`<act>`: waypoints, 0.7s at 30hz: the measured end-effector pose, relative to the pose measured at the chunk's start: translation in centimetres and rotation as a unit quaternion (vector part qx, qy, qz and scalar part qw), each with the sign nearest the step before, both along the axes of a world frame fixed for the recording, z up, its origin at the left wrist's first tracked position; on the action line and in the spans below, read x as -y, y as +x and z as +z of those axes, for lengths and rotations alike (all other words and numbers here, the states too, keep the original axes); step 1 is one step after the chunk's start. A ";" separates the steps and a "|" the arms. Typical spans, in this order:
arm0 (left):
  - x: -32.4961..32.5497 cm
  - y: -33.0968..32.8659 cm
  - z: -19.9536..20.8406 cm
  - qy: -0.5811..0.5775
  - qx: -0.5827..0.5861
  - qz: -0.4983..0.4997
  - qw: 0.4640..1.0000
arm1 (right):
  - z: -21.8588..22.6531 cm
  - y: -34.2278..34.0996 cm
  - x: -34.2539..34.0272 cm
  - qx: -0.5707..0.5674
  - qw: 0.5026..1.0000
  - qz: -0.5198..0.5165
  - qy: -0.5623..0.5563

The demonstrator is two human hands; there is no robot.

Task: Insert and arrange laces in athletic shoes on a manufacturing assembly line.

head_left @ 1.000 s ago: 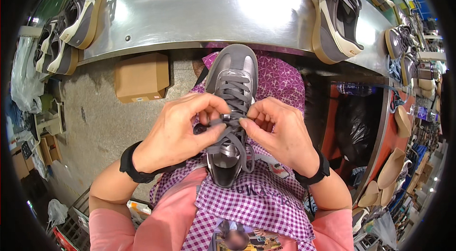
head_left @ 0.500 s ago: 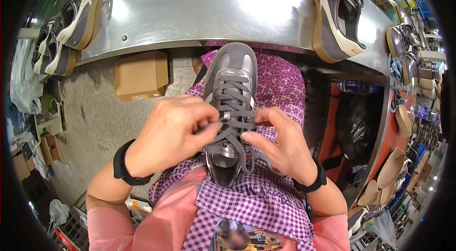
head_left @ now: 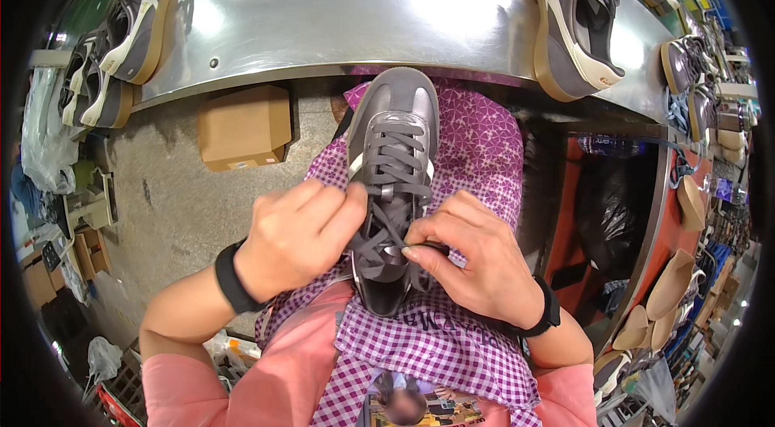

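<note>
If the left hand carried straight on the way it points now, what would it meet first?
For the left hand, most likely the laced grey shoe right beside it, though this view leaves the depth between them unclear.

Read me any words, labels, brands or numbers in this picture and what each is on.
I won't copy wording, but can place it:
Checked apron: large dark letters, partly hidden.
Grey shoe, upper right: gold heel mark, too small.
Cardboard box: label too small.
Bottle: label too small.
Printed picture, lower edge: pale lettering, cut off.
Held shoe: none legible.
</note>
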State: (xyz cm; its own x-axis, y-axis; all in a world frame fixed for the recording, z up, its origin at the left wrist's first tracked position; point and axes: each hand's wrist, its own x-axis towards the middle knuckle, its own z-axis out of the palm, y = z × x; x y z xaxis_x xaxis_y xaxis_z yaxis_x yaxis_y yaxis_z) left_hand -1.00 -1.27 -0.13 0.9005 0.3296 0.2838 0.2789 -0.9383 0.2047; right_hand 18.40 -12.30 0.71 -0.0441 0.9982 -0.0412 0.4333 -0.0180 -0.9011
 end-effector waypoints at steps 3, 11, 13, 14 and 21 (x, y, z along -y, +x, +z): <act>0.8 0.6 -1.4 -0.040 0.077 0.053 0.995 | -0.1 1.0 0.5 -0.048 0.999 0.021 0.005; 1.4 0.3 0.8 -0.322 0.037 0.018 0.946 | -0.1 2.4 2.7 -0.394 0.912 -0.041 -0.107; 0.0 -0.2 1.4 -0.435 0.050 -0.026 0.899 | 0.2 2.8 2.9 -0.374 0.913 -0.092 -0.131; -0.9 -0.6 1.5 -0.540 0.061 -0.068 0.837 | 0.2 3.0 2.9 -0.354 0.911 -0.142 -0.155; -2.5 -2.9 0.5 -0.495 0.009 0.073 0.866 | 1.3 0.6 1.5 0.218 0.963 -0.085 0.133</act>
State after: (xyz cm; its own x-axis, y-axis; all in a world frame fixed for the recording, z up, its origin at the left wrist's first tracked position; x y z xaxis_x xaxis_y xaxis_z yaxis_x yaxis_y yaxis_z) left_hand -3.87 1.19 0.36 0.8267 0.5300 -0.1889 0.3679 -0.2553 0.8941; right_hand 19.02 -13.84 2.05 0.0842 0.9671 0.2399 0.7830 0.0847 -0.6162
